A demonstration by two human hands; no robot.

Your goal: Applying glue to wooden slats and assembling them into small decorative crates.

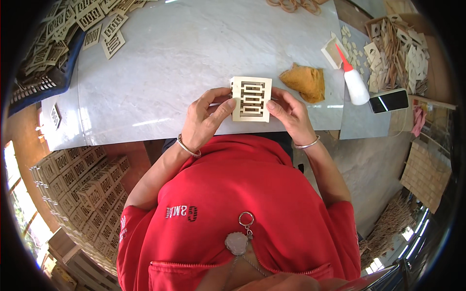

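Observation:
Between my two hands, near the front edge of the table, is a small pale wooden box [236, 117] with a cut-out lattice face turned up. My left hand [206, 115] grips its left side, thumb on the front and fingers curled behind. On the opposite side my right hand [291, 114] holds it the same way, thumb pressed on the lower right edge. The box's underside is hidden. Just beyond my right hand lies a folded orange-yellow cloth [306, 83].
At right stand a white glue bottle [357, 87] with a red nozzle, a phone [389, 101] and a small open wooden box [334, 52]. Wooden pieces fill a carton [420, 36]. Lattice panels overflow a dark basket [60, 82] at left. Finished-looking boxes [92, 189] are stacked below.

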